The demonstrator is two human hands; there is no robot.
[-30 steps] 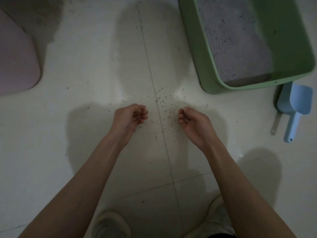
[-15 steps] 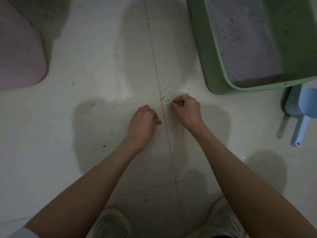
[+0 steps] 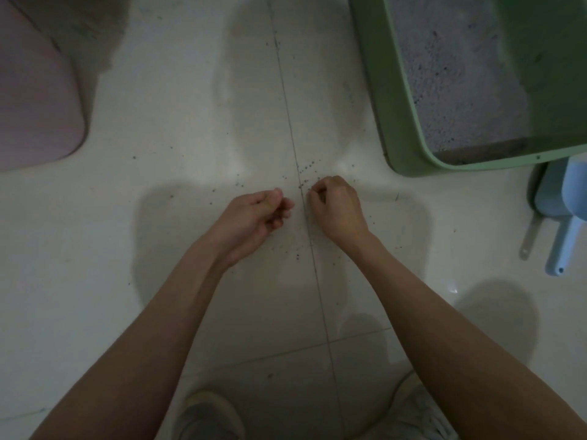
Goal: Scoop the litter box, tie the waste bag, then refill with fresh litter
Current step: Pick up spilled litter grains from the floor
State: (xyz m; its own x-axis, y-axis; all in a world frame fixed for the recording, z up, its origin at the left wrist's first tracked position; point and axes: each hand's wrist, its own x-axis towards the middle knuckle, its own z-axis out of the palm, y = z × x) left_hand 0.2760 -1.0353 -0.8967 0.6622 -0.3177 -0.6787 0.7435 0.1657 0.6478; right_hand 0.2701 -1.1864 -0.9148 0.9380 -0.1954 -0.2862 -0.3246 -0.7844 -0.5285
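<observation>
Still, the floor (image 3: 165, 100) carries everything here, pale tiles split by a grout line running up between the two arms. The litter box (image 3: 374, 100) stands at the floor's far right, green, with grey litter (image 3: 451, 90) inside and, by the look of it, already filled. Against the far left edge sits a pink bin (image 3: 35, 100). Just beside the box's near corner, at the right edge, lies the blue scoop (image 3: 568, 198), untouched; no waste bag shows anywhere.

Half a second ago both hands were knuckles-up over the spill. Now the left hand (image 3: 257, 217) has rolled palm-up, fingers curled into a cup; whether it holds any grains I cannot tell. The right hand (image 3: 336, 204) has stayed palm-down, its fingertips (image 3: 314, 193) bunched on the floor as if pinching, though what lies between them is hidden.

Smallest are the spilled grains (image 3: 306, 173), scattered along the grout line just past the fingertips, with a few more near the wrists. This reads as tidying up after the refill, grain by grain, with a fair number left to gather.
</observation>
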